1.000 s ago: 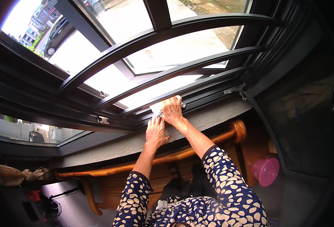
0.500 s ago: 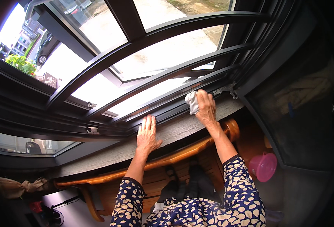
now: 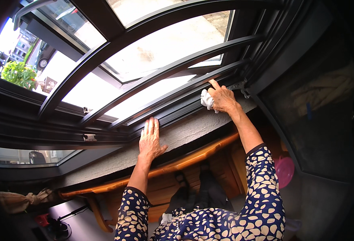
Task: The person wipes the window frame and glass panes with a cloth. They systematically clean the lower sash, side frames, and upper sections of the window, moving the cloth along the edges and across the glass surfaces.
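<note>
A dark window frame with curved bars fills the upper part of the view. My left hand lies flat, fingers stretched out, with its fingertips on the lower edge of the frame and its palm over the pale rough sill. My right hand is at the frame's lower right, near the corner. Bunched in it is a white cloth, which sticks out on the palm's left side. Its index finger points up against the lowest bar; the other fingers curl round the cloth.
Below the sill runs a polished wooden rail of a bench. An opened window sash stands at the right, with a pink bucket beneath it. At the left hangs a tied tan curtain. Outside are a green plant and a parked car.
My right hand has shifted right and slightly up with the cloth, and its index finger now extends to the bar. My left hand stays flat on the frame edge. The view has tilted slightly.
</note>
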Tool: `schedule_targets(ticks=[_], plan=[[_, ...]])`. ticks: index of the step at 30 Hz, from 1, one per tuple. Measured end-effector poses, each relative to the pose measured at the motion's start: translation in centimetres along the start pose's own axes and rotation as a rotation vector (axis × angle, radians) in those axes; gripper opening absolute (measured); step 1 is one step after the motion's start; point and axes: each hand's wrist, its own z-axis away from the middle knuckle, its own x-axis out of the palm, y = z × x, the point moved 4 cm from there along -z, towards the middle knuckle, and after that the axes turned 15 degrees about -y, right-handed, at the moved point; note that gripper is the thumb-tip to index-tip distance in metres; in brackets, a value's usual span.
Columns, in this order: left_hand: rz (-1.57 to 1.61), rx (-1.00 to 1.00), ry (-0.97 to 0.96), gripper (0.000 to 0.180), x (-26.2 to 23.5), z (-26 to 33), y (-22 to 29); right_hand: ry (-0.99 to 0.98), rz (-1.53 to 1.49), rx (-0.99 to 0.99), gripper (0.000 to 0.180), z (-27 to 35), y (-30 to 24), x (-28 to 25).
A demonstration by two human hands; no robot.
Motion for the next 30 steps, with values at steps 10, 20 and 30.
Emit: schedule_targets(ticks=[10, 20, 30], plan=[[-0.018, -0.027, -0.028, 0.117, 0.7, -0.3, -0.2, -0.118, 0.230, -0.151, 0.026, -0.7, -2.2, -1.0], [0.027, -0.040, -0.008, 0.118, 0.5, -0.1, 0.1, -0.026, 0.070, -0.157, 0.030, 0.0, -0.2, 0.1], [0.011, -0.060, -0.016, 0.118, 0.6, -0.1, 0.1, 0.003, 0.070, -0.123, 0.031, -0.1, 1.5, 0.5]])
